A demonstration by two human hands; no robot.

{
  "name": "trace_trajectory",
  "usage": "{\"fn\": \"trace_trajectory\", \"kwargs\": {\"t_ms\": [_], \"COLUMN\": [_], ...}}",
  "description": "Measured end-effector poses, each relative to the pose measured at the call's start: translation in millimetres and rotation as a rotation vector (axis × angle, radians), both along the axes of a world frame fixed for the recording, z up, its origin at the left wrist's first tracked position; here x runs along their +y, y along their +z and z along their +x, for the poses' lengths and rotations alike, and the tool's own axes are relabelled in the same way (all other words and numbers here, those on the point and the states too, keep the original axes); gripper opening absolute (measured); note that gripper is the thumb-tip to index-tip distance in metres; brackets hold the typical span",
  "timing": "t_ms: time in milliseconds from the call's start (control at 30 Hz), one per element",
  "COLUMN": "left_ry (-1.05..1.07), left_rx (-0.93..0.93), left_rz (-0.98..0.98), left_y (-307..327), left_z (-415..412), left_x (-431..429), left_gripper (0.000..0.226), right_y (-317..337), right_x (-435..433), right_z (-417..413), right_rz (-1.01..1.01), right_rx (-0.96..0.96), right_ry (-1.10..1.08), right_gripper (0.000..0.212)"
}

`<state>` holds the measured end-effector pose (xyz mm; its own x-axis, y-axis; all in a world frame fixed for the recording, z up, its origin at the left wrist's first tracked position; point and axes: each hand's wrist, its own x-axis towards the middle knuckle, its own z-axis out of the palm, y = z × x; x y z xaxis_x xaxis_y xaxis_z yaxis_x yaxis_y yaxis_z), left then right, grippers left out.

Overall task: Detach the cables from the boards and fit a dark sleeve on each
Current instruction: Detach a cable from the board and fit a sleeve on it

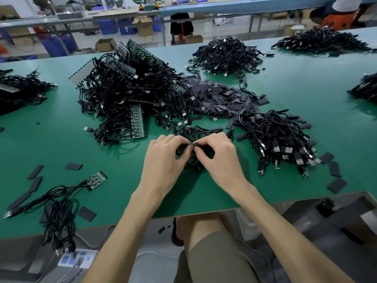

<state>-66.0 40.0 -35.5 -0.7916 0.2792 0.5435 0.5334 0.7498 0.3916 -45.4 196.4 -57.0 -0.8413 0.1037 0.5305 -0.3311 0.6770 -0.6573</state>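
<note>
I see the left hand (163, 158) and right hand (220, 158) meeting over the near middle of the desk (122, 193), each grip pinching one end of a small board strip (190, 143). Its black cables (191, 163) bunch beneath. Dark sleeves (220, 97) lie heaped farther back.

A loose pile of flat dark grey sleeves (224, 97) lies spread out. Left of it, tangled black USB cables (122, 88) stay joined to green circuit board strips (137, 123). In front of it, a short board strip (196, 143) is pinched at both ends. To its front right lies a heap of detached black cables (275, 137).
</note>
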Motion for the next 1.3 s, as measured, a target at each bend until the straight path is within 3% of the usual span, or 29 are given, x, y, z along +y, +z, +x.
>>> {"fn": "trace_trajectory", "kwargs": {"t_ms": [233, 600, 767, 933, 1100, 1300], "left_ry": [0.018, 0.099, 0.154, 0.267, 0.316, 0.118], "left_rx": [0.004, -0.003, 0.004, 0.024, 0.067, 0.278], "left_rz": [0.080, 0.160, 0.251, 0.240, 0.109, -0.107], "left_y": [-8, -18, -21, -22, -24, -25], "left_z": [2, 1, -3, -9, -7, -2], "left_x": [3, 12, 0, -11, -1, 8], "left_gripper": [0.008, 0.011, 0.007, 0.003, 0.014, 0.032], "right_y": [1, -2, 0, 3, 3, 1], "right_x": [-1, -3, 6, 10, 10, 11], "right_z": [2, 1, 2, 2, 1, -2], "right_rz": [-0.009, 0.037, -0.270, -0.601, -0.698, -0.780], "right_rx": [0.019, 0.070, -0.008, 0.067, 0.082, 0.092], "right_ry": [-0.002, -0.017, -0.101, -0.206, -0.121, -0.094], "right_gripper": [0.004, 0.017, 0.009, 0.005, 0.010, 0.006]}}
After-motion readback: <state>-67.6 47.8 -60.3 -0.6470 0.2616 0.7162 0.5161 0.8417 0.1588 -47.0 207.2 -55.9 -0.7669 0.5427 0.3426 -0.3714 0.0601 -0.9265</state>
